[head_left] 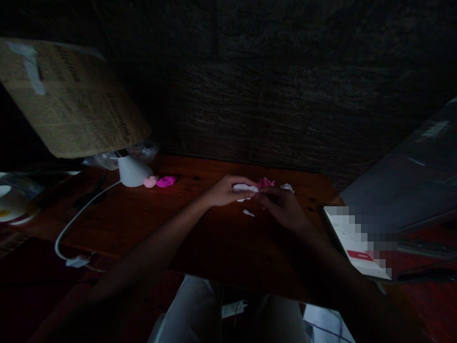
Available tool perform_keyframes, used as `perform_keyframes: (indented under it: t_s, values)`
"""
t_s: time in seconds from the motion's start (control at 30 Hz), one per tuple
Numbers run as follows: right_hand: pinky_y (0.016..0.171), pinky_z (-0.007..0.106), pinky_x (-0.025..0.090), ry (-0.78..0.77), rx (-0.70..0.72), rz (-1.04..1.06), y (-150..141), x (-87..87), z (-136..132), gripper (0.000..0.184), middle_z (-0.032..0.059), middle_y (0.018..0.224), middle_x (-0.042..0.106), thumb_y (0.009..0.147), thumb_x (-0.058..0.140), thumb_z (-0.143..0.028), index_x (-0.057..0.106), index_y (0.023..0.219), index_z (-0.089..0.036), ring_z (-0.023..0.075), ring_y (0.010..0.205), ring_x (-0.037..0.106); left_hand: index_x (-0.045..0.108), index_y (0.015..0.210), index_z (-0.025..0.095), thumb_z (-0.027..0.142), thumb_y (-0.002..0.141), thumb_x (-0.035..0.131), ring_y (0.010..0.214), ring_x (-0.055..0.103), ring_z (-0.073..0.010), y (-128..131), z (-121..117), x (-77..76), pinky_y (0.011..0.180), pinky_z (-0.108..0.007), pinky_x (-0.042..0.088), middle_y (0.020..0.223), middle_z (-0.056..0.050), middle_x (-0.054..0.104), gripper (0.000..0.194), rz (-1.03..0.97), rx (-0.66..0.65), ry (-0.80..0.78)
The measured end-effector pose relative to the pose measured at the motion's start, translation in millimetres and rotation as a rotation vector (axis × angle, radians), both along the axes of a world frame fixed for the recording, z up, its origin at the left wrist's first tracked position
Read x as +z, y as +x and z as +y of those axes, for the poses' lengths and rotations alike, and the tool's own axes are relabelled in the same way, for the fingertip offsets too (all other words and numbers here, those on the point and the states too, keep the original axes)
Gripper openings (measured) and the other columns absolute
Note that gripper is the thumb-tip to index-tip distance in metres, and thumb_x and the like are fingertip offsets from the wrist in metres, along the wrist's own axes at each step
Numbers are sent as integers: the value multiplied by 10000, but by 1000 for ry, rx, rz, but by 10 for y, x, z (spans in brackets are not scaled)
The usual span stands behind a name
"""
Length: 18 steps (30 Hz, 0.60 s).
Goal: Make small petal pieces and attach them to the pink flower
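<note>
Over the wooden table, my left hand (224, 191) is closed round a long, whitish strip (244, 187) that looks like folded paper; the dim light hides its exact kind. The fingers of my right hand (282, 205) are pinched together at the strip's right end. Just below the strip lies a small white scrap (249, 213), and another bit shows beneath my left fingers. Behind my right fingertips sits a crumpled dark-pink clump (265, 182). A crumpled white piece (287, 187) is to its right.
A lamp (133, 170) with a newspaper-covered shade (82, 100) stands at left, its white cord (69, 221) running off the table (200, 166). Beside its base are pale-pink (151, 181) and bright-pink lumps (166, 181). A screen-like device (357, 243) lies right; a brick wall rises behind.
</note>
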State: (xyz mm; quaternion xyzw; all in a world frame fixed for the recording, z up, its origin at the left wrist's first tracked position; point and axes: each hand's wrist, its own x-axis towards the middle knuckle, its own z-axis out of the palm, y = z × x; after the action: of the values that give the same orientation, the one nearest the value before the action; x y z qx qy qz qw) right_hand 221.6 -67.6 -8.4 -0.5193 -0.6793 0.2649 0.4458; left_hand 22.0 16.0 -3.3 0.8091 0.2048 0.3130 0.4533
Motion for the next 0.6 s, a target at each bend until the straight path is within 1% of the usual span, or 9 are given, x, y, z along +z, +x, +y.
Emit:
perform_keyframes:
  t_s: [0.07,0.2,0.33,0.43,0.53,0.6]
  values:
    - [621,336,536,38,-11,-46,2,-18,-6,218,40,747,763,861,641,-395,762,895,-218,208,648,682,736,1042,144,299,838,710,914,689,-172,12,-13,-9,822,-284,508,1025,-83,763,257,3,-7,11]
    - [669,347,536,68,10,-114,-6,-27,-22,171,39,764,775,847,631,-335,757,862,-221,218,688,701,715,971,132,232,815,705,864,677,-151,43,-45,-34,799,-266,510,952,-64,746,186,-4,-19,28]
    - [694,348,532,91,-14,-94,-39,-25,-35,163,53,815,790,825,637,-325,753,827,-210,223,716,714,702,924,123,196,807,685,821,657,-129,47,-47,-24,776,-250,508,906,-52,731,139,-12,-48,-21]
    - [677,337,529,85,-26,-61,-80,-21,-45,165,46,797,784,823,642,-337,752,825,-213,215,701,709,704,910,125,213,785,703,761,641,-115,33,-26,8,707,-225,492,871,-43,725,153,-8,-68,-132]
    - [685,333,535,84,-15,-5,-117,-10,-54,165,40,811,783,821,651,-348,750,837,-217,205,704,704,698,907,131,238,742,728,633,586,-84,22,-13,42,594,-192,436,794,-13,701,199,-21,-81,-307]
    - [673,329,538,74,1,40,-117,-1,-51,158,33,805,775,815,658,-348,746,838,-220,196,687,694,692,888,139,228,700,734,585,550,-72,5,-6,62,553,-184,402,748,8,681,212,-35,-83,-405]
